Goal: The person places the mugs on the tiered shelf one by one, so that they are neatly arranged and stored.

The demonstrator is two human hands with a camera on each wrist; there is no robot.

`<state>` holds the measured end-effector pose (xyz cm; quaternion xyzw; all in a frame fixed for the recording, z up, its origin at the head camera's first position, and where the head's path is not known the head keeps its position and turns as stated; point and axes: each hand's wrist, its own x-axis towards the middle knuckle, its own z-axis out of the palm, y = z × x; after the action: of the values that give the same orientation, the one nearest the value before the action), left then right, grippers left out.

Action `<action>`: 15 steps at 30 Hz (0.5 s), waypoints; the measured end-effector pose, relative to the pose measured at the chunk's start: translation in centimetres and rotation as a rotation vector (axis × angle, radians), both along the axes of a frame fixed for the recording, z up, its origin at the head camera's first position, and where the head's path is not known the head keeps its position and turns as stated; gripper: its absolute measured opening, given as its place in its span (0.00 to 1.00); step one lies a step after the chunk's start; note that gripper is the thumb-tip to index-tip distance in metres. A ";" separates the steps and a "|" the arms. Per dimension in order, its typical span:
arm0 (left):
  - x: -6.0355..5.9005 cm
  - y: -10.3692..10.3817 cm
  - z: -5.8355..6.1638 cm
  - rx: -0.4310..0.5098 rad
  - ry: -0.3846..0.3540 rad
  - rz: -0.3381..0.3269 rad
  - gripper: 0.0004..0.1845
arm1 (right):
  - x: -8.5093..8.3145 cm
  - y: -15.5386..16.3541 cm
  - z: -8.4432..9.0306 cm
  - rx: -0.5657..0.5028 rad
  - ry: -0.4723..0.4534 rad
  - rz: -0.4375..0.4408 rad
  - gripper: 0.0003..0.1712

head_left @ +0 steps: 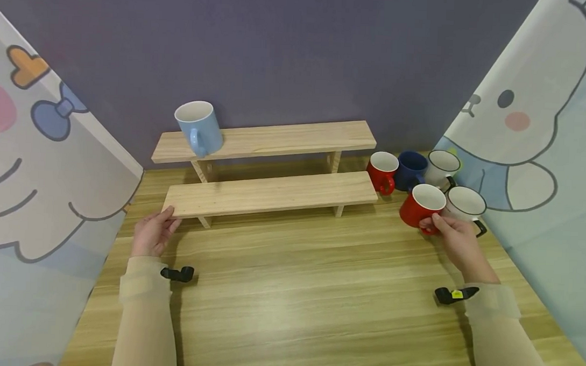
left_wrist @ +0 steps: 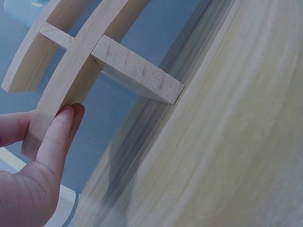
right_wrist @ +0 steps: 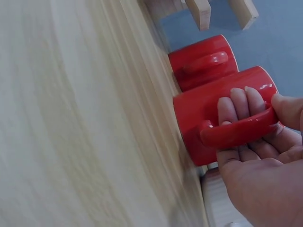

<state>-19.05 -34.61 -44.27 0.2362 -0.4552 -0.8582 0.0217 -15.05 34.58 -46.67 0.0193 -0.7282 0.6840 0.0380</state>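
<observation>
A wooden table (head_left: pixel 279 301) is seen bearing a two-step wooden shelf (head_left: pixel 273 193), with a cluster of mugs (head_left: pixel 426 179) set just beside its right end. A light blue mug (head_left: pixel 198 127) is carried on the upper board.

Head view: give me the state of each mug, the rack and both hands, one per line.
Light blue mug: upright on top shelf.
Near red mug: upright, handle gripped by right hand.
Far red mug: upright, untouched.
Wooden rack: standing, lower shelf bare.
Left hand: holding the lower shelf's end.
</observation>
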 end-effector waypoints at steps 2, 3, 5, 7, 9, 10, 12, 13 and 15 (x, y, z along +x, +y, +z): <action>0.1 -0.1 -0.1 -0.011 -0.007 -0.005 0.22 | 0.2 -0.1 -0.3 -0.060 -0.005 0.005 0.21; 0.1 -0.1 -0.1 -0.017 -0.012 -0.006 0.22 | 0.3 -0.2 -0.4 -0.092 -0.012 0.006 0.20; 0.2 -0.2 -0.2 -0.022 -0.020 -0.006 0.23 | 0.4 -0.2 -0.7 -0.159 -0.023 0.007 0.18; 0.2 -0.2 -0.2 -0.027 -0.023 -0.007 0.23 | 0.6 -0.4 -0.7 -0.218 -0.032 0.007 0.16; 0.1 -0.1 -0.2 -0.025 -0.021 -0.004 0.23 | 0.7 -0.5 -0.7 -0.264 -0.039 0.009 0.15; 0.0 -0.1 -0.2 -0.021 -0.017 -0.002 0.24 | 0.8 -0.6 -0.7 -0.282 -0.039 0.011 0.15; -0.1 -0.1 -0.3 -0.016 -0.009 0.001 0.24 | 0.9 -0.8 -0.5 -0.314 -0.033 0.013 0.15; -0.1 -0.1 -0.3 -0.015 -0.006 0.002 0.25 | 1.0 -0.9 -0.4 -0.329 -0.025 0.013 0.15; -0.2 -0.1 -0.3 -0.011 -0.001 0.006 0.25 | 1.1 -1.1 -0.1 -0.350 -0.005 0.018 0.15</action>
<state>-19.24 -34.76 -44.59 0.2380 -0.4591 -0.8556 0.0250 -13.99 33.51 -46.74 0.0175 -0.5980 0.8007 0.0327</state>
